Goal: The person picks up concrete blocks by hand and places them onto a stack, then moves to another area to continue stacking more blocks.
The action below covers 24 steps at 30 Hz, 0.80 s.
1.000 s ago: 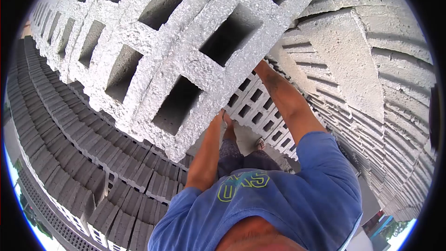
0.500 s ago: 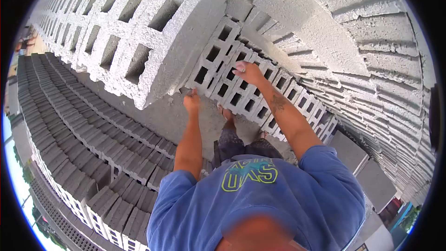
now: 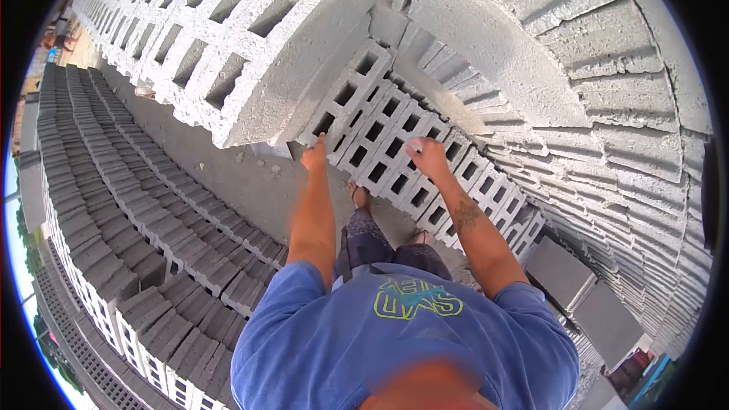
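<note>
As both hands met the low row of hollow blocks [image 3: 395, 125], no block was raised yet. The right hand [image 3: 427, 158] lay open-fingered on a block top; the left hand [image 3: 313, 158] touched the row's end, its grip not discernible.

Bare concrete ground [image 3: 250, 190]; rows of grey hollow blocks [image 3: 99, 182] stacked directly on it, low block stack [image 3: 395, 152] by feet.

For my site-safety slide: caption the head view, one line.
Person's left hand and right hand reach a row of hollow concrete blocks between tall stacks.
</note>
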Motion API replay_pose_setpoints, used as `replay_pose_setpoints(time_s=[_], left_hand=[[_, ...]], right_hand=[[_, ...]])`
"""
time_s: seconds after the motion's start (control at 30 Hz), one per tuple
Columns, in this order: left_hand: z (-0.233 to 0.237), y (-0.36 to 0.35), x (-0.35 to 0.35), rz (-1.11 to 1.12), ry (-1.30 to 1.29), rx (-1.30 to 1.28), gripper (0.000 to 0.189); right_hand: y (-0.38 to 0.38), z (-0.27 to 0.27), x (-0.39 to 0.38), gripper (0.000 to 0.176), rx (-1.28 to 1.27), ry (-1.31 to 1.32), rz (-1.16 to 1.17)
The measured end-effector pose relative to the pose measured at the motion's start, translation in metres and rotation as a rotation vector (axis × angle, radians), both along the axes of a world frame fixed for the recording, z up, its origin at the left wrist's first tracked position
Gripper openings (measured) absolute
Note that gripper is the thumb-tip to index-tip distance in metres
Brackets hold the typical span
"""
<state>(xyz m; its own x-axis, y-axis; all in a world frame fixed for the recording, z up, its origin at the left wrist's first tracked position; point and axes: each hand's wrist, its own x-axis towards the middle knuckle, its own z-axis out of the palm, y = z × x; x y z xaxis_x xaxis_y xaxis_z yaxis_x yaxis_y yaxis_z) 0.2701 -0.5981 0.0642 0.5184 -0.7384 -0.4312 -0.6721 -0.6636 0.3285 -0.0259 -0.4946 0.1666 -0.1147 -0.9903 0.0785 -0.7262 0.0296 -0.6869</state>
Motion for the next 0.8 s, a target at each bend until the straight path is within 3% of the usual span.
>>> replay_pose_setpoints(time_s=[0.07,0.13,0.2,0.27,0.33,0.37,0.4,0.43,0.47,0.5,0.53,0.6,0.63,0.67,0.73,0.8], left_hand=[[0.004,0.005,-0.002,-0.030,-0.066,0.039,0.075],[0.020,-0.004,-0.010,0.179,0.269,-0.037,0.072],[0.006,-0.009,-0.007,0.189,0.224,-0.014,0.067],[-0.005,-0.006,-0.004,0.211,0.288,0.011,0.067],[-0.008,-0.001,-0.005,0.209,0.305,0.006,0.060],[-0.010,-0.001,-0.007,0.189,0.330,-0.016,0.054],[-0.051,0.008,-0.009,0.034,0.227,-0.292,0.049],[-0.051,0.013,-0.015,0.121,0.292,-0.407,0.048],[-0.051,0.023,-0.019,0.207,0.353,-0.517,0.047],[-0.076,0.020,-0.006,0.183,0.293,-0.235,0.042],[-0.072,0.038,-0.007,0.192,0.297,-0.207,0.042],[-0.059,0.038,-0.013,0.158,0.431,-0.496,0.037],[-0.049,0.051,-0.005,0.244,0.684,-0.278,0.033],[-0.046,0.069,-0.004,0.253,0.689,-0.266,0.033],[-0.041,0.094,-0.003,0.370,0.834,-0.424,0.036],[-0.048,0.123,-0.002,0.329,0.793,-0.443,0.038]], right_hand=[[-0.076,0.006,0.021,0.034,0.049,0.079,0.024],[-0.143,-0.003,0.042,0.041,0.089,0.249,0.039],[-0.193,-0.036,0.055,0.050,-0.168,0.493,0.064],[-0.227,-0.049,0.061,0.056,0.060,0.612,0.176],[-0.256,-0.044,0.068,0.069,0.442,0.793,0.335],[-0.260,-0.059,0.070,0.069,0.385,0.788,0.343],[-0.265,-0.086,0.064,0.069,0.325,0.784,0.353],[-0.279,-0.157,0.042,0.066,0.163,0.742,0.426],[-0.279,-0.140,0.053,0.066,0.178,0.743,0.450],[-0.281,-0.099,0.066,0.064,0.409,0.784,0.447],[-0.273,-0.075,0.074,0.061,0.646,0.822,0.432],[-0.255,-0.063,0.072,0.056,0.587,0.873,0.504],[-0.247,-0.058,0.074,0.055,0.588,0.858,0.494],[-0.235,-0.060,0.075,0.055,0.598,0.839,0.487],[-0.215,-0.059,0.080,0.052,0.622,0.809,0.515],[-0.199,-0.051,0.089,0.049,0.658,0.777,0.556]])
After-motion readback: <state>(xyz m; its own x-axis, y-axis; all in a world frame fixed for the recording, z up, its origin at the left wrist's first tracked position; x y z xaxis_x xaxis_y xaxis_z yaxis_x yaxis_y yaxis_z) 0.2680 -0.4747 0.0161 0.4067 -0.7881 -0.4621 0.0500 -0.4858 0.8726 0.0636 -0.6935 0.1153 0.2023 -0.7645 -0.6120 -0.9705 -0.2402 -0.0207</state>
